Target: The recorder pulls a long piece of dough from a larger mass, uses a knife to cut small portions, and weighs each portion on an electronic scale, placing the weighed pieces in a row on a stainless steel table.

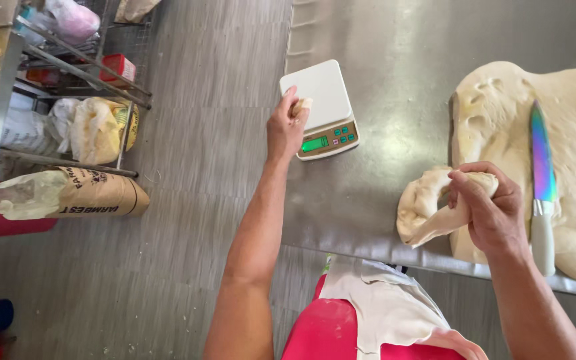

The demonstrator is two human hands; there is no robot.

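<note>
Steel is covering the counter [381,40], and a white kitchen scale [321,107] with a lit green display is sitting on it as the fixed landmark. Judging by how things lie, the portioning is only beginning: the big slab of dough [568,133] well to the right of the scale is lying mostly whole, one strip is cut free, and the scale's platform is carrying nothing but a small scrap at its edge.

At the scale's left edge the left hand [287,127] is closing its fingers around a small dough piece [301,105], holding it against the platform's rim. Right of the scale and nearer the counter's front edge, the right hand [491,203] is gripping a thick dough strip [428,207] in a narrow fist, the strip curling down onto the counter. Further right again, a knife [541,180] with an iridescent blade and white handle is resting on the slab, untouched.
</note>
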